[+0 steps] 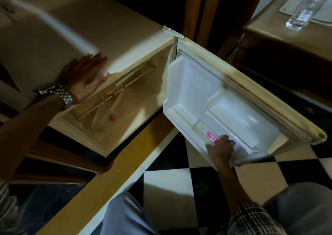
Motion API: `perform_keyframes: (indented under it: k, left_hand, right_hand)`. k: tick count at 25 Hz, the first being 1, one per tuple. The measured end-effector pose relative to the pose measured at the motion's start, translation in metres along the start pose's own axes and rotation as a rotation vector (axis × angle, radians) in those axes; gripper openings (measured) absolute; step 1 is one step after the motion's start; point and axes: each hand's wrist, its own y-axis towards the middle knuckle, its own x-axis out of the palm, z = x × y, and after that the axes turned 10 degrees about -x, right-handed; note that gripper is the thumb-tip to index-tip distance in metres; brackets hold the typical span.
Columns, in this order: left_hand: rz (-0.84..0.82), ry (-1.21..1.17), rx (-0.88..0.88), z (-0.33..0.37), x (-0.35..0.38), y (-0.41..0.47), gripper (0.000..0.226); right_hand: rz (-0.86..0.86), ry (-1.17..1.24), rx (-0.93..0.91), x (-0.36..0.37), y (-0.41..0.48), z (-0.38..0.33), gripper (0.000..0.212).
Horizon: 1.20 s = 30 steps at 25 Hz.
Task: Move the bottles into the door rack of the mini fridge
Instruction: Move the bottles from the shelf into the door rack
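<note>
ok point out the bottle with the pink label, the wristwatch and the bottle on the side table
bottle with the pink label (211, 137), head view, on the pink label
wristwatch (61, 94), head view, on the metal band at the wrist
bottle on the side table (303, 10), head view, on the clear body

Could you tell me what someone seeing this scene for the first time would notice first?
The bright white inner face of the open fridge door stands out, with the right hand setting a pink-labelled bottle into its lower rack. The left hand, with a metal watch on its wrist, rests on the fridge's top front edge. Two more bottles lie inside the dim compartment.
</note>
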Motion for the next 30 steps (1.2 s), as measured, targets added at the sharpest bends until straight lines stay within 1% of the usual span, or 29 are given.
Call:
perform_keyframes:
  k: [1, 3, 4, 5, 8, 9, 13, 15, 16, 18, 20, 25, 27, 30]
  left_hand:
    - [-0.005, -0.004, -0.003, 0.001, -0.001, -0.001, 0.081]
    - [-0.008, -0.012, -0.010, 0.004, -0.003, -0.002, 0.079]
    - [-0.011, -0.015, -0.010, 0.005, -0.003, -0.002, 0.079]
    - [-0.015, -0.018, -0.009, 0.006, -0.004, -0.003, 0.079]
    - [-0.014, -0.031, -0.010, 0.007, -0.004, -0.003, 0.080]
    - [-0.013, -0.031, -0.015, 0.007, -0.003, -0.003, 0.080]
    - [0.011, -0.036, -0.036, 0.007, -0.001, -0.003, 0.076]
    - [0.010, -0.032, -0.040, 0.005, 0.000, -0.001, 0.075]
    - [0.008, -0.025, -0.042, 0.003, 0.001, 0.000, 0.075]
    - [0.008, -0.013, -0.041, 0.000, 0.002, 0.003, 0.075]
    - [0.011, -0.011, -0.039, -0.002, 0.004, 0.004, 0.074]
    - [0.027, -0.023, -0.037, -0.003, 0.006, 0.005, 0.075]
    - [0.026, -0.025, -0.040, -0.001, 0.005, 0.004, 0.076]
    - [0.024, -0.042, -0.046, 0.000, 0.003, 0.003, 0.075]
  right_hand:
    - [0.000, -0.026, -0.005, 0.003, 0.006, 0.002, 0.069]
    - [-0.026, -0.159, -0.065, 0.001, 0.014, 0.008, 0.047]
    - [-0.030, -0.231, -0.114, -0.001, 0.016, 0.011, 0.039]
    - [-0.012, -0.291, -0.175, -0.002, 0.016, 0.014, 0.040]
    - [0.099, -0.392, -0.401, 0.000, 0.009, 0.007, 0.068]
    - [0.128, -0.418, -0.469, 0.000, 0.010, -0.004, 0.071]
    - [0.268, -0.592, -0.769, -0.007, 0.039, -0.086, 0.063]
    - [0.380, -0.702, -1.011, -0.017, 0.059, -0.128, 0.047]
    - [0.408, -0.756, -1.122, -0.020, 0.066, -0.144, 0.038]
    - [0.406, -0.816, -1.253, -0.023, 0.073, -0.162, 0.028]
    - [0.391, -0.793, -1.280, -0.022, 0.074, -0.164, 0.029]
    - [0.486, -0.708, -1.367, -0.002, 0.079, -0.154, 0.037]
    - [0.501, -0.648, -1.360, 0.016, 0.074, -0.150, 0.042]
    - [0.465, -0.602, -1.307, 0.048, 0.061, -0.157, 0.047]
